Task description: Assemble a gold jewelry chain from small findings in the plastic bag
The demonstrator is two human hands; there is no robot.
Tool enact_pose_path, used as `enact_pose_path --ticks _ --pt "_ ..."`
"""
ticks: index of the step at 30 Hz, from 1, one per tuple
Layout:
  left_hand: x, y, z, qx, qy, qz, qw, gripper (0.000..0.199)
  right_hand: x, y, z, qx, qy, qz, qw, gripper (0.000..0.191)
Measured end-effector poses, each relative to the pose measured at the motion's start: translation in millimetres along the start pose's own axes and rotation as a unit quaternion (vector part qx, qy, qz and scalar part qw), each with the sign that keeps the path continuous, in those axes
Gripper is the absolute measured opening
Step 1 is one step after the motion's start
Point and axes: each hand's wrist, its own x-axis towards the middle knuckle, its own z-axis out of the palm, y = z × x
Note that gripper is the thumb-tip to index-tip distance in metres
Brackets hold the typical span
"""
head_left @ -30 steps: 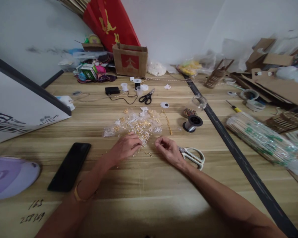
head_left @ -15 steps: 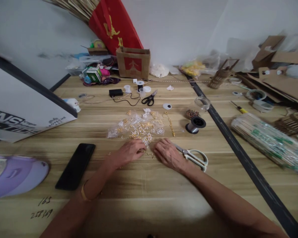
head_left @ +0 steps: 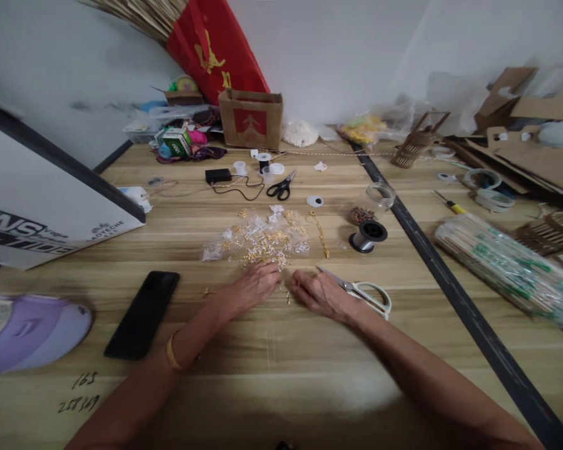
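My left hand [head_left: 258, 282] rests at the near edge of a pile of small gold and silver charms [head_left: 268, 249]. Its fingers are pinched together on a thin gold chain [head_left: 288, 297], whose short end hangs out toward me onto the table. Just to the right, my right hand [head_left: 318, 294] lies with curled fingers close to that chain; what its fingertips hold, if anything, is hidden. White-handled scissors [head_left: 370, 299] lie partly behind the right hand, blades toward the pile. Beyond them a second gold chain [head_left: 319, 234] is laid out on the wood.
A wire spool [head_left: 368, 236] and a clear jar with beads [head_left: 362, 215] stand to the right. Black scissors [head_left: 281, 187] lie farther back. A phone [head_left: 142, 314] and a purple cap [head_left: 37, 334] are at left, a bag of sticks [head_left: 502, 269] at right.
My left hand has shifted slightly right, toward my right hand, drawing the chain's loose end shorter. The right hand's fingers have curled in more, uncovering the scissor blades.
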Motion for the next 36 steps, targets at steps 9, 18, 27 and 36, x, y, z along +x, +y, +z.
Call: enact_pose_path --ticks 9,18,27,36 --pt "4.3 -9.1 -1.4 -0.106 0.097 -0.017 0.989 0.016 -0.9 -3.8 -13.1 0.158 -0.045 -0.095 0.982 0.01" --pt "-33.3 -18.6 -36.4 -0.226 0.116 -0.126 0.959 0.01 0.8 -9.8 8.4 0.24 -0.021 -0.107 0.965 0.013" --pt "-80.0 -34.5 -49.4 -0.207 0.192 -0.274 0.919 0.013 2.4 4.0 20.8 0.412 -0.034 0.004 0.91 0.018" --pt "-57.7 -28.0 -34.3 -0.202 0.189 -0.288 0.917 0.01 3.4 0.2 19.2 0.439 -0.062 0.03 0.896 0.019"
